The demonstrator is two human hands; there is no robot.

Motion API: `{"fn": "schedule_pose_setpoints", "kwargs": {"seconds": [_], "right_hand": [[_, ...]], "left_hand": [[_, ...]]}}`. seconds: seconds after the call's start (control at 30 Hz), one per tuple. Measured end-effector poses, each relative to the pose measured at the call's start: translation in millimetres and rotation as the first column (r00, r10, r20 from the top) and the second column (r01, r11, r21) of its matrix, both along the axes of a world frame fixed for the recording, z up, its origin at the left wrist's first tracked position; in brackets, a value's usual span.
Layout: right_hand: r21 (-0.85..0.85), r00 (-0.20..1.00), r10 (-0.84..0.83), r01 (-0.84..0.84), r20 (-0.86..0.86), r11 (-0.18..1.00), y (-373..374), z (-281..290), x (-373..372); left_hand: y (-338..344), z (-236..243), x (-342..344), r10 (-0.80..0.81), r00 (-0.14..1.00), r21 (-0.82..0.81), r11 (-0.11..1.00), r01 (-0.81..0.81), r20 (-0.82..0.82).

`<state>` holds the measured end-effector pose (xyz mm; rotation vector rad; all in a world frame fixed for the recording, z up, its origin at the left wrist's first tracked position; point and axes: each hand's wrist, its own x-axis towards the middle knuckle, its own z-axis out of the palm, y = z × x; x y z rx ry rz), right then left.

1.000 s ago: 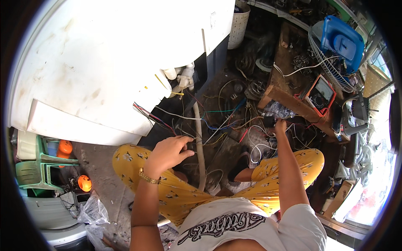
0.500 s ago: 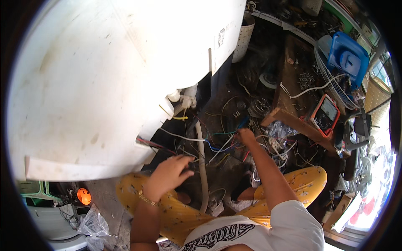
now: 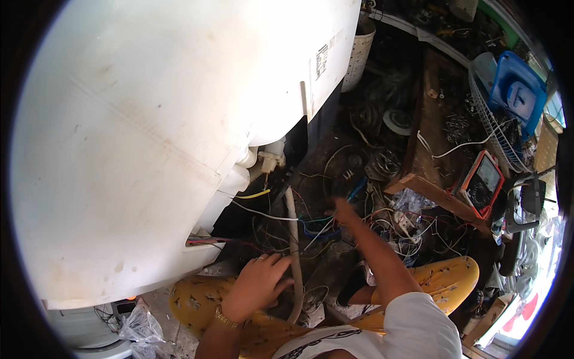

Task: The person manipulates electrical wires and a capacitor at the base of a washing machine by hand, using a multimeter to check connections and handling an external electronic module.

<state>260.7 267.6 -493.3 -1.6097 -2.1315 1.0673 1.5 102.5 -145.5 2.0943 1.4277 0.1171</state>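
A large white appliance casing (image 3: 149, 149) fills the left side, with a pale valve-like fitting (image 3: 273, 157) at its lower edge. Loose wires come out from there, among them a white wire (image 3: 257, 210) and a yellow-sleeved end (image 3: 255, 195). My left hand (image 3: 260, 284) hovers by the grey hose (image 3: 293, 239), thumb apart from the bent fingers, and nothing shows in its grasp. Farther right, my right hand (image 3: 343, 212) reaches over the wires close to a blue-handled tool (image 3: 357, 188). Its fingers are blurred, so their grip is hidden from me.
A wooden tray (image 3: 412, 181) with screws and a red-framed multimeter (image 3: 480, 182) stand at the right. Beyond them is a blue plastic container (image 3: 519, 93) in a wire rack. Tangled wires (image 3: 406, 221) lie beside my right forearm. A clear plastic bag (image 3: 141, 323) is at lower left.
The view has shifted, and the casing sits lower at left. My right hand has moved slightly down and away from the blue-handled tool. My left hand has come nearer the grey hose.
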Motion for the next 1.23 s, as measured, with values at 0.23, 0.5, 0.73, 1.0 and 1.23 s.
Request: {"fn": "schedule_pose_setpoints", "kwargs": {"seconds": [0.23, 0.5, 0.73, 1.0, 1.23], "right_hand": [[-0.196, 0.443, -0.525, 0.598, -0.727, 0.777, -19.2, 99.6, 67.5], [-0.244, 0.459, -0.235, 0.041, -0.857, 0.969, -128.7, 337.1, 30.3], [-0.078, 0.584, 0.055, -0.201, -0.810, 0.977, -187.1, 385.8, 17.2], [-0.191, 0.592, 0.021, -0.292, -0.805, 0.937, -213.5, 423.1, 14.8], [-0.133, 0.639, 0.087, -0.289, -0.765, 0.948, -219.3, 432.7, 13.0]], "left_hand": [[-2.5, 8.4, 21.8, 0.044, 0.974, 0.057, 0.997, -0.058, 0.221], [-38.9, 20.1, 62.8, 0.375, 0.423, -0.326, 0.927, -0.187, 0.825], [-88.6, 25.8, 78.6, 0.267, 0.213, -0.268, 0.963, -0.025, 0.940], [-120.8, 19.9, 85.1, 0.222, 0.043, -0.212, 0.964, -0.160, 0.974], [-128.0, 12.2, 81.2, 0.328, -0.082, -0.333, 0.942, -0.047, 0.941]]}}
